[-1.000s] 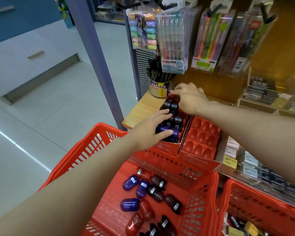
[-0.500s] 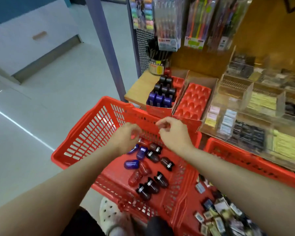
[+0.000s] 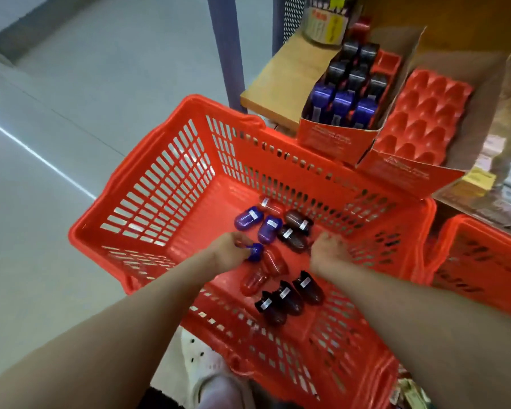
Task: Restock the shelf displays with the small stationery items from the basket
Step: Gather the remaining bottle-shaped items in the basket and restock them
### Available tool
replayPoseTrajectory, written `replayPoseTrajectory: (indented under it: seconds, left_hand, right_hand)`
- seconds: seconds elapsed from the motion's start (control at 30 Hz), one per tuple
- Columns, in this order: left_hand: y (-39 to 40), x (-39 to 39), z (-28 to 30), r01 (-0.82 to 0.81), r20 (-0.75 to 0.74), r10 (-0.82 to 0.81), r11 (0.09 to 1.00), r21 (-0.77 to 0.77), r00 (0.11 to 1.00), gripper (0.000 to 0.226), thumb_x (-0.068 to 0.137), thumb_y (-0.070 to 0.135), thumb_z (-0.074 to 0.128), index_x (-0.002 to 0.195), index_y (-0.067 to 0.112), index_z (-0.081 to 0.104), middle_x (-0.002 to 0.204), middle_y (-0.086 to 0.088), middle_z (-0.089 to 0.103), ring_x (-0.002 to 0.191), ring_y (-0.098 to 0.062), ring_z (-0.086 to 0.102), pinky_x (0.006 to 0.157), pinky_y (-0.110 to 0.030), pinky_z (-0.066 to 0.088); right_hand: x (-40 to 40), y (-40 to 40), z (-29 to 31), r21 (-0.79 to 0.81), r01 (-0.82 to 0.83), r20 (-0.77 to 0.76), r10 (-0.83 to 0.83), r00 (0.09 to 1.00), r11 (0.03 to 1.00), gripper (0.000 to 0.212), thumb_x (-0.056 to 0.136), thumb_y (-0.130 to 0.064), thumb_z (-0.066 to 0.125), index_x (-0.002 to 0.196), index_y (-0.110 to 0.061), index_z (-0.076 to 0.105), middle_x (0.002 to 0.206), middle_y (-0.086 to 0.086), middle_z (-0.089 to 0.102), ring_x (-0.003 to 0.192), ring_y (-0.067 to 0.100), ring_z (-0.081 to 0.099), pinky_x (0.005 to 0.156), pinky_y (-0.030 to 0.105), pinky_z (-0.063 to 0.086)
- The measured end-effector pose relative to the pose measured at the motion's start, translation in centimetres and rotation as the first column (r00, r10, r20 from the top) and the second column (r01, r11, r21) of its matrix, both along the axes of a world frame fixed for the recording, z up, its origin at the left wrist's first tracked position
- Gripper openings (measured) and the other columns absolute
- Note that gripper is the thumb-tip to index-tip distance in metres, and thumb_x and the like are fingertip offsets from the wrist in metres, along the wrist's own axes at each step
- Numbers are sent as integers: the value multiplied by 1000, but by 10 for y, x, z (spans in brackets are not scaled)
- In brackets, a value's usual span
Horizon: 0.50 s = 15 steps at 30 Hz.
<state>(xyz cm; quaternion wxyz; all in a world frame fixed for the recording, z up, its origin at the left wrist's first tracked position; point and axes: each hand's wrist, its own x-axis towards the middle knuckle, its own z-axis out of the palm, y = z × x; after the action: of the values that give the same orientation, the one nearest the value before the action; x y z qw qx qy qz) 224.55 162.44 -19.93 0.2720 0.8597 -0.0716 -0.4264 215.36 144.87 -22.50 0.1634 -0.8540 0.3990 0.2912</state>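
Evidently a blue capsule [image 3: 255,251] is pinched by the left hand [image 3: 229,251] for shelving, while the right hand [image 3: 328,251], fingers curled over dark ones, cannot be judged gripping.

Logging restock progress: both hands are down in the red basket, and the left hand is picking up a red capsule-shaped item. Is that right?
Not quite: the head view shows the left hand holding a blue capsule-shaped item, not a red one. The rest holds: both hands, the right hand too, are down in the red basket.
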Motion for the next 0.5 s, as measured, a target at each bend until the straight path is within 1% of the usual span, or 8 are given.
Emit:
replayPoseTrajectory:
  seconds: [0.07,0.13,0.23,0.3,0.37,0.4,0.43,0.5]
  left_hand:
    - [5,3,-4,-57,-26,56,998,-13,998,22,94,4,55,114,4,65,95,-8,58,85,-19,53,65,-25,43]
    - [8,3,-7,-103,-51,102,995,-16,993,22,95,4,55,115,5,64,96,-7,57,87,-18,53,68,-25,45]
    - [8,-3,-8,-148,-71,146,989,-30,987,23,95,3,55,117,3,63,97,-9,57,88,-20,53,77,-30,44]
    - [4,-8,-7,-154,-107,149,987,-48,983,23,95,4,56,117,3,63,97,-9,58,87,-20,53,79,-31,45]
    - [-1,-15,-3,-152,-140,139,985,-86,980,25,95,9,61,120,8,62,99,-7,59,85,-18,55,78,-29,47]
    - [-5,-19,1,-146,-144,128,982,-121,981,27,95,13,63,122,12,61,100,-5,60,84,-15,56,77,-25,49]
    - [-8,-22,5,-132,-144,109,977,-165,984,31,94,17,65,125,15,59,103,-3,61,83,-12,57,74,-19,49]
    - [-14,-23,14,-73,-142,40,969,-236,989,39,94,19,65,132,16,55,116,-4,61,92,-9,58,73,-11,47]
  right_hand:
    - [-3,-3,-16,-50,-21,-18,20,1000,999,42,101,-2,23,141,0,35,145,24,41,134,37,41,107,41,37]
    - [-6,-1,-22,-71,-50,-34,48,998,996,41,100,-1,24,139,-1,38,142,22,45,132,37,45,104,42,40]
    - [-8,4,-19,-75,-77,-29,75,997,994,38,99,-5,38,135,-5,50,136,16,51,126,33,52,100,40,45]
    - [-4,10,-11,-37,6,31,-4,1000,999,34,97,-14,51,131,-7,53,134,16,52,122,33,55,101,39,47]
    - [-1,20,1,33,97,101,-100,990,995,36,93,-21,60,126,-8,56,129,17,55,120,33,56,102,39,46]
    - [0,25,6,104,102,143,-116,983,989,36,90,-24,65,122,-9,59,124,14,59,117,31,58,99,38,47]
    - [1,30,12,204,76,189,-115,975,976,35,87,-26,70,117,-10,63,117,10,63,112,28,61,94,34,49]
    - [0,37,23,397,-9,285,-114,952,918,32,82,-25,77,109,-15,65,105,1,65,99,20,65,81,24,51]
